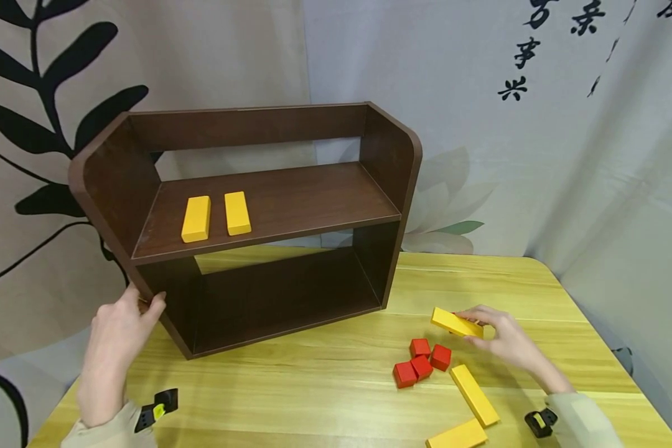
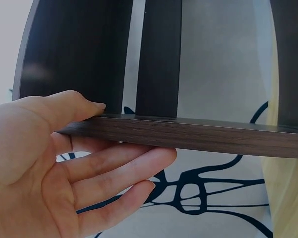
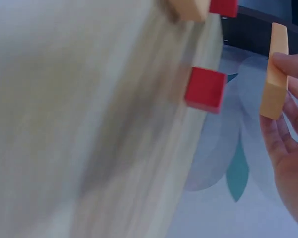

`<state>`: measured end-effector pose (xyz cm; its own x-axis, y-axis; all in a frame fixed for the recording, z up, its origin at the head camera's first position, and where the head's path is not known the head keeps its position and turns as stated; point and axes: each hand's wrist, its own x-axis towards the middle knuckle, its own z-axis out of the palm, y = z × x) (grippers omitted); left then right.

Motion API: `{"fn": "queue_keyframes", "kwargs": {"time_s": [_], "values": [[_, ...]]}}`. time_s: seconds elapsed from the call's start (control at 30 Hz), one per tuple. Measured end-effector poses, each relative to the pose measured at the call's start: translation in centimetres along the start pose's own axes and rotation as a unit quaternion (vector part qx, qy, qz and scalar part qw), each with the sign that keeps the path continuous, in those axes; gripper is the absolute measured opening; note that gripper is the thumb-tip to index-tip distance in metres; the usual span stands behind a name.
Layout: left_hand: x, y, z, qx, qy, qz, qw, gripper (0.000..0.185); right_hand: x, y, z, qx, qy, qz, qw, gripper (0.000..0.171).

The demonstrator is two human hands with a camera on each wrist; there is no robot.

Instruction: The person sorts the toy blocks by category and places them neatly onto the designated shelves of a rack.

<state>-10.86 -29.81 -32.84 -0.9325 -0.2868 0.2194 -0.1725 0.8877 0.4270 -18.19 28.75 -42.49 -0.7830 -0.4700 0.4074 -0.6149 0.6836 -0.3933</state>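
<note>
Wooden table (image 1: 325, 379); right hand (image 1: 501, 339) pinches long flat yellow block (image 1: 456, 323).

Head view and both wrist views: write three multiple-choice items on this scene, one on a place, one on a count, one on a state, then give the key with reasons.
1. Where do the two yellow blocks lie side by side?
A. on the shelf's upper board
B. in the shelf's bottom compartment
C. on top of the red cubes

2. How many red cubes sit on the table?
A. two
B. four
C. six

3. What is the right hand doing?
A. resting flat on the table
B. pinching a yellow block
C. gripping a red cube

Key:
1 A: both lie on the upper board of the dark brown shelf, left of its middle.
2 B: four cubes cluster beside the right hand.
3 B: fingers and thumb pinch the held yellow block, as the right wrist view confirms; the left hand grips the shelf's left side panel.
</note>
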Motion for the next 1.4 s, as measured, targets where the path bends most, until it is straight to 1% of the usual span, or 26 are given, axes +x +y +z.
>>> {"fn": "queue_keyframes", "kwargs": {"time_s": [0.1, 0.23, 0.37, 0.6, 0.9, 1.03, 1.23, 1.4], "values": [[0.0, 0.0, 0.0, 0.000, 0.003, 0.001, 1.0000, 0.035, 0.7, -0.6, -0.1, -0.001, 0.008, -0.001, 1.000, 0.044], [0.0, -0.2, 0.0, -0.002, -0.004, 0.001, 1.0000, 0.037, 1.7, -1.6, -0.3, -0.005, 0.017, 0.004, 1.000, 0.044], [0.0, -0.3, -0.1, -0.002, -0.007, 0.004, 1.0000, 0.037, 2.6, -2.5, -0.4, -0.010, 0.024, -0.001, 1.000, 0.044], [0.0, -0.2, -0.1, -0.001, 0.001, 0.004, 1.0000, 0.036, 4.5, -3.9, -0.6, -0.012, 0.040, -0.028, 0.999, 0.043], [0.1, -0.3, 0.0, 0.001, 0.000, 0.005, 1.0000, 0.035, 7.0, -5.9, -1.0, 0.001, 0.053, -0.055, 0.997, 0.042], [0.1, -0.3, 0.1, -0.001, 0.002, 0.006, 1.0000, 0.035, 8.0, -6.8, -1.1, 0.016, 0.055, -0.065, 0.996, 0.042], [0.0, -0.2, 0.1, -0.001, 0.008, 0.006, 0.9999, 0.033, 9.7, -7.9, -1.2, 0.030, 0.076, -0.095, 0.992, 0.043], [0.1, -0.1, 0.0, -0.001, 0.009, 0.007, 0.9999, 0.033, 11.0, -9.2, -1.5, 0.045, 0.091, -0.115, 0.988, 0.043]]}}
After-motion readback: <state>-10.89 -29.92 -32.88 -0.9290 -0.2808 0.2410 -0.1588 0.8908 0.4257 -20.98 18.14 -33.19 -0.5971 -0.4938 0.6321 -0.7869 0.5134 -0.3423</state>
